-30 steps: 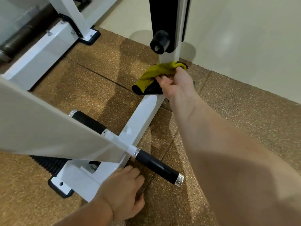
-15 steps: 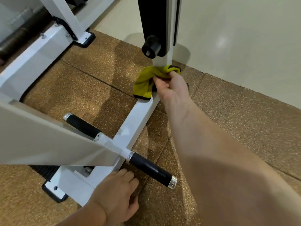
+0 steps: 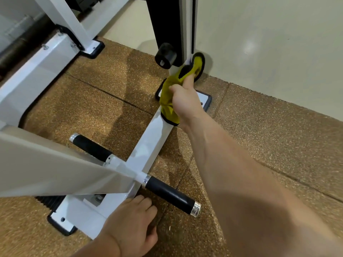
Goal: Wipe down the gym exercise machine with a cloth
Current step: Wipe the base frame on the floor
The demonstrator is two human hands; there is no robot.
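The white exercise machine has a floor bar [image 3: 148, 147] running away from me to an upright post [image 3: 187, 34]. My right hand [image 3: 185, 102] grips a yellow cloth with black edging [image 3: 168, 101] and presses its upper end against the post's lower right side. The cloth's tail hangs down onto the floor bar. My left hand [image 3: 133, 225] rests flat on the floor beside the bar's near foot, fingers spread, holding nothing.
A black grip handle with chrome end [image 3: 170, 195] sticks out across the floor bar, its twin [image 3: 89, 145] on the other side. A black knob [image 3: 165, 55] juts from the post. A white slanted panel [image 3: 46, 167] fills the left. Cream wall [image 3: 269, 43] stands close behind.
My right hand has lifted the cloth from the base of the post up along its right side. The left hand has stayed on the floor.
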